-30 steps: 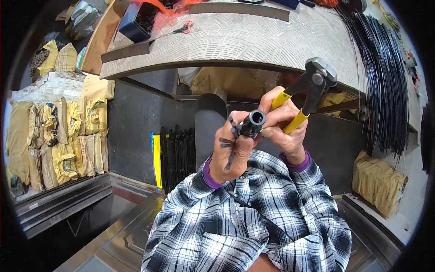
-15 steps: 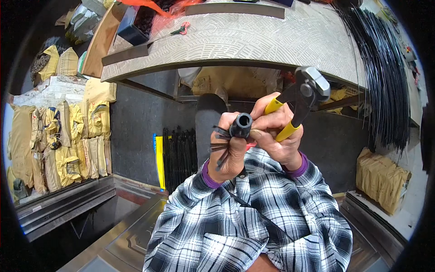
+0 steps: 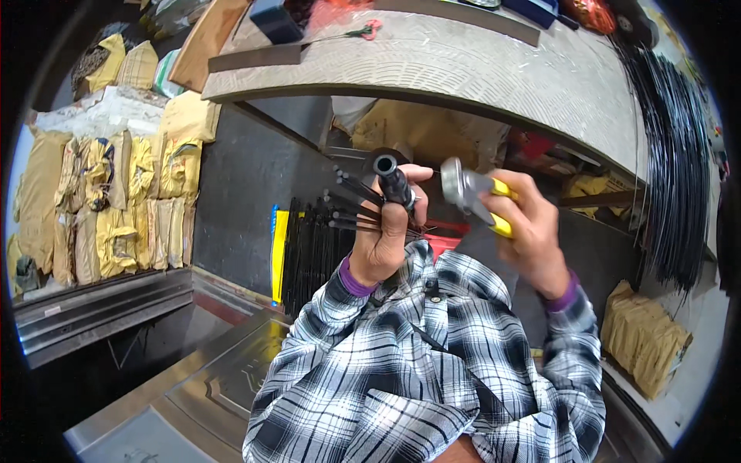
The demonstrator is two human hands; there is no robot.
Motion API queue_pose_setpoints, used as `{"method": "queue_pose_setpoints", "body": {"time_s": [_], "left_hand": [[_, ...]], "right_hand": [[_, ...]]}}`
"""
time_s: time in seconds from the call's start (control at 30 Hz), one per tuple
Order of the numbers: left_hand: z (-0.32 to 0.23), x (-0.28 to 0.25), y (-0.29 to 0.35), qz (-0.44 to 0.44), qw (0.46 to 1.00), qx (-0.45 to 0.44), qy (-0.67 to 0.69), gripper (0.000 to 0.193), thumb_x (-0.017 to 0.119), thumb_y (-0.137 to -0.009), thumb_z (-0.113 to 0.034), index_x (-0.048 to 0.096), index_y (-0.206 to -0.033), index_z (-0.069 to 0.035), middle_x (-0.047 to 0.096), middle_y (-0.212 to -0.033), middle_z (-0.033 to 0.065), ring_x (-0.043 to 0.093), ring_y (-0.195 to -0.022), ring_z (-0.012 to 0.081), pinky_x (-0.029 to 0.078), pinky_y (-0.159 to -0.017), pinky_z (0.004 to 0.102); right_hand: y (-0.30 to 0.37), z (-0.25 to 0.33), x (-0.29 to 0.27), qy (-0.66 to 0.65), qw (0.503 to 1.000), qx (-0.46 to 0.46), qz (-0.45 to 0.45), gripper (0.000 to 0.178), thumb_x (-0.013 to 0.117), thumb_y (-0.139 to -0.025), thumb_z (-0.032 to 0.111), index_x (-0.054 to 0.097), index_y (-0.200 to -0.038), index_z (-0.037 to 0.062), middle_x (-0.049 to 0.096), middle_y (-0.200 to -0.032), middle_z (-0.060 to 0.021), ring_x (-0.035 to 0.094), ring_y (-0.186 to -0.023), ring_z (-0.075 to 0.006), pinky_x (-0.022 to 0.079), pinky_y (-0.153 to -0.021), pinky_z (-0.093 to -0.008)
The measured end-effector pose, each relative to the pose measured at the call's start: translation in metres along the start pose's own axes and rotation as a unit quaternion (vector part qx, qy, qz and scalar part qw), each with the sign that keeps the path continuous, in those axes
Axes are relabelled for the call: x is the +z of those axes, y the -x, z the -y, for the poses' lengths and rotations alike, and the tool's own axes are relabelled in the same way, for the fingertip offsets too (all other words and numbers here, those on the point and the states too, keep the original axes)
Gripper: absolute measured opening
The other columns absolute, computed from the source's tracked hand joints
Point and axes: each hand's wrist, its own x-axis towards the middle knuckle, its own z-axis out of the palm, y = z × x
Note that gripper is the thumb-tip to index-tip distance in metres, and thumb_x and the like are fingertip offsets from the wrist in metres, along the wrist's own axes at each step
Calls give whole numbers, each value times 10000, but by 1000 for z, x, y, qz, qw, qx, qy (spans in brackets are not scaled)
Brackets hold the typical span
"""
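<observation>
My left hand [image 3: 378, 247] is closed around a black hollow tube [image 3: 397, 189], its round open end tipped up. Several thin black rods [image 3: 355, 204] fan out leftward from the same grip, their blunt ends showing. How rods and tube join is hidden by my fingers. A little to the right, my right hand [image 3: 532, 231] grips yellow-handled pincers [image 3: 501, 225]. Their metal head [image 3: 454, 184], blurred by motion, points left toward the tube without touching it.
Ahead stands a grey-topped table [image 3: 463, 69] carrying scissors [image 3: 369, 31] and a blue box [image 3: 276, 21]. Long black rods [image 3: 671, 170] hang over its right end. Left are wrapped packages [image 3: 116, 193]; a bundle of black rods [image 3: 316, 247] stands nearer me. A wrapped bale [image 3: 644, 336] lies right.
The pincers have come away from beside the tube; my right hand has moved right and down, and their head has swung to point left. The left hand still holds the tube. The view has shifted.
</observation>
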Motion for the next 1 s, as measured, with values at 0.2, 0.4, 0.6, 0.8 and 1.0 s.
{"method": "queue_pose_setpoints", "body": {"time_s": [0.2,0.4,0.6,0.8,1.0], "left_hand": [[-9,13,3,-54,993,-7,-101,597,403,-868,-550,538,-968,22,555,-827,44,498,-715,92,408,-651,240],[-12,10,0,-33,997,-48,-59,607,436,-848,-561,535,-1003,17,558,-845,39,501,-737,86,417,-661,236],[-6,7,3,-11,998,-53,-39,592,428,-867,-522,501,-1104,16,548,-857,34,491,-729,82,422,-660,233],[-5,7,3,-12,996,-57,-60,607,414,-866,-535,482,-1129,8,549,-872,36,498,-724,78,425,-663,225],[-2,8,10,-45,997,-35,-51,540,435,-885,-482,460,-1167,-22,453,-799,-30,387,-673,30,340,-594,193]], "right_hand": [[4,-4,-17,157,981,-65,97,254,612,-575,-18,576,-825,9,531,-907,-100,534,-676,-227,445,-548,-313],[-8,1,-25,230,961,-68,141,324,577,-651,32,597,-974,53,498,-1123,-97,531,-939,-250,436,-794,-381],[-18,4,-32,347,923,-89,138,460,590,-698,79,544,-1155,106,453,-1199,-85,482,-1071,-231,353,-963,-439],[-26,6,-44,383,893,-135,193,457,581,-697,86,528,-1149,51,466,-1082,-111,501,-928,-246,415,-827,-385],[-26,-4,-35,214,931,-123,268,296,568,-651,33,531,-942,-8,461,-952,-129,482,-804,-242,418,-695,-338]]}}
